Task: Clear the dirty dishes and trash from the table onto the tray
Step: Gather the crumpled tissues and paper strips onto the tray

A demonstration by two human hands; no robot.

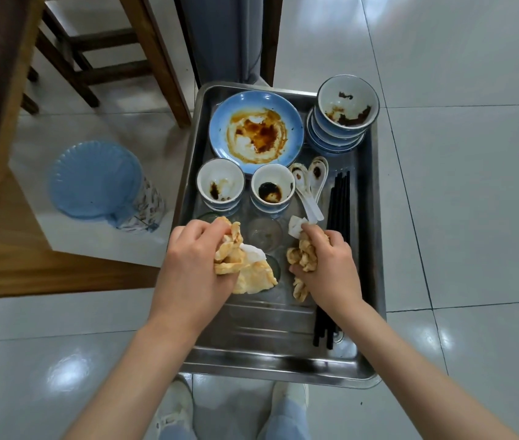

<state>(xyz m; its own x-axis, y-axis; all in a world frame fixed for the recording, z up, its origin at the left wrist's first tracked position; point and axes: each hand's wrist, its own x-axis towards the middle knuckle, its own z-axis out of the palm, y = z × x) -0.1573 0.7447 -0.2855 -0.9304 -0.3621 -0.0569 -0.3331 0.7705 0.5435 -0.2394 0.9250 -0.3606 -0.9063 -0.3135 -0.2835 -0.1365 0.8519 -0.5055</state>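
Both hands clamped on trash: left hand (193,265) grips a crumpled orange-stained paper napkin (239,268), right hand (324,262) another wad (302,255). Both hover over the steel tray's (369,312) near end, around 6 o'clock from the blue sauce-smeared plate (256,133). Bare tray floor lies directly beneath; release should suffice.

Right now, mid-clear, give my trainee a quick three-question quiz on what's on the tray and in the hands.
1. True or false: the chopsticks lie along the tray's right side.
2. What does each hand hold? A) spoons B) stained napkins C) glasses
3. Fill in: the stack of bowls stands in the tray's far ____ corner.

Key:
1. True; they lie right of the spoons.
2. B; the left hand grips a napkin wad, and the right hand grips a second wad.
3. Right; the plate lies left of it.
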